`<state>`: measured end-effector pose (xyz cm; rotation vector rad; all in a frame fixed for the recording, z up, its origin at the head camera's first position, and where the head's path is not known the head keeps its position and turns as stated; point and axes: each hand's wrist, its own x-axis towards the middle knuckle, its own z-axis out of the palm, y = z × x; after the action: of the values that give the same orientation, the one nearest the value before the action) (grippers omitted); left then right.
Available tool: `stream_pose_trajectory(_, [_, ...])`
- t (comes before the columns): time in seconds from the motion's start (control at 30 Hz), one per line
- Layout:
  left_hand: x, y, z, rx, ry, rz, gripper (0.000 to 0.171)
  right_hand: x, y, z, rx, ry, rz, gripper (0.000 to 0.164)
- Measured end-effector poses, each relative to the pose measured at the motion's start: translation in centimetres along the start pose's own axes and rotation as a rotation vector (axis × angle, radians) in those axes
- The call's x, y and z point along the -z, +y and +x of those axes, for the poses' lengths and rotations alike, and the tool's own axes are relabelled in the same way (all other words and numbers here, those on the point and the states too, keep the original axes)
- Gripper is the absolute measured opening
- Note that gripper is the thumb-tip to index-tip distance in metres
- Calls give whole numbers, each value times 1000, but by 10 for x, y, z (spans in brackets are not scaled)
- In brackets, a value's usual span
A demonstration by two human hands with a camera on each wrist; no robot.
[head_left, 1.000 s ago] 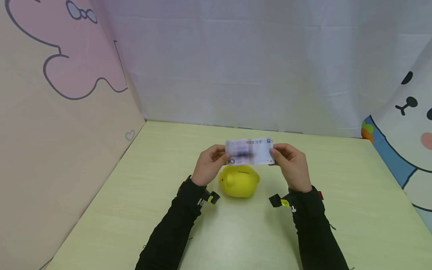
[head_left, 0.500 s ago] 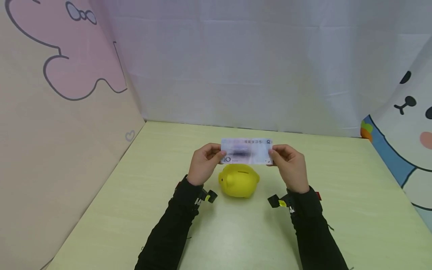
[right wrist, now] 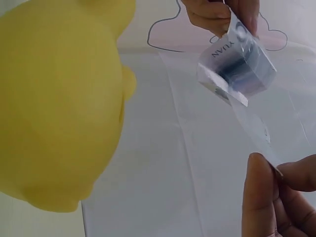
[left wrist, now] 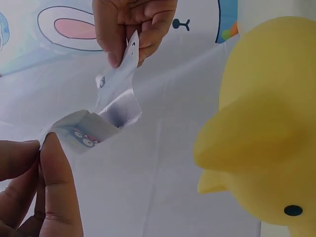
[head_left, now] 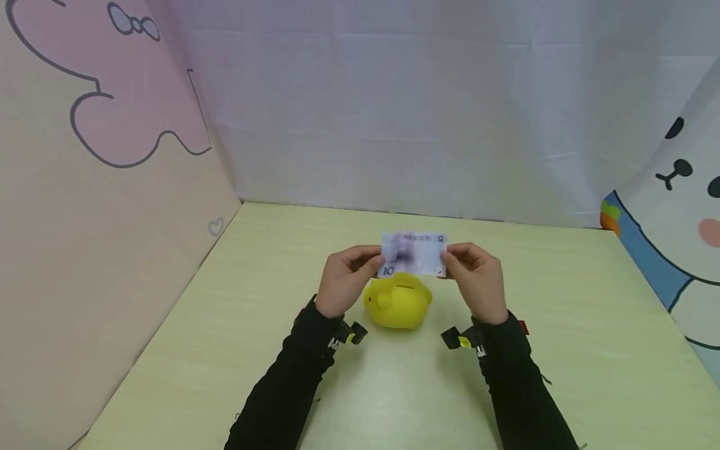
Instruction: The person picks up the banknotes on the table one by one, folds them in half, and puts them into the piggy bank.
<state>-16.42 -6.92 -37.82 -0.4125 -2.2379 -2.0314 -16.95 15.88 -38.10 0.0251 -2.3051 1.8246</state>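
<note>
A play banknote point(head_left: 424, 255) marked 10 is stretched between both hands, just behind and above a yellow piggy bank point(head_left: 398, 306). My left hand point(head_left: 347, 278) pinches its left end between thumb and fingers. The other end is pinched by my right hand point(head_left: 477, 280). Both wrist views show the banknote point(left wrist: 121, 94) creased and buckled in its middle rather than flat. The piggy bank has a dark slot on its top and faces left in the head view. It looms large in the right wrist view, where the banknote point(right wrist: 242, 69) shows the word YUAN.
The pale yellow-green table point(head_left: 225, 350) reaches back to a white cloth point(head_left: 365, 125). On the left stands a panel point(head_left: 112, 250) with a pink cartoon shape, and on the right a cloth with a cartoon bear point(head_left: 680, 187). Black sleeves carry wrist cameras.
The hands first drew slightly apart, flattening the banknote, then came closer together. The banknote now spans a shorter width and buckles in the middle. The piggy bank has stayed in place.
</note>
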Motion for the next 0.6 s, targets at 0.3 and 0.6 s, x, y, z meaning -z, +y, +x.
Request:
stream_pose_trajectory(0.3, [-11,3,-5,-59,22,5,21,-6,-2,-5,21,-52,37,22])
stream_pose_trajectory(0.6, [-20,1,-8,-49,-1,19,23,-17,0,-10,67,-120,48,24])
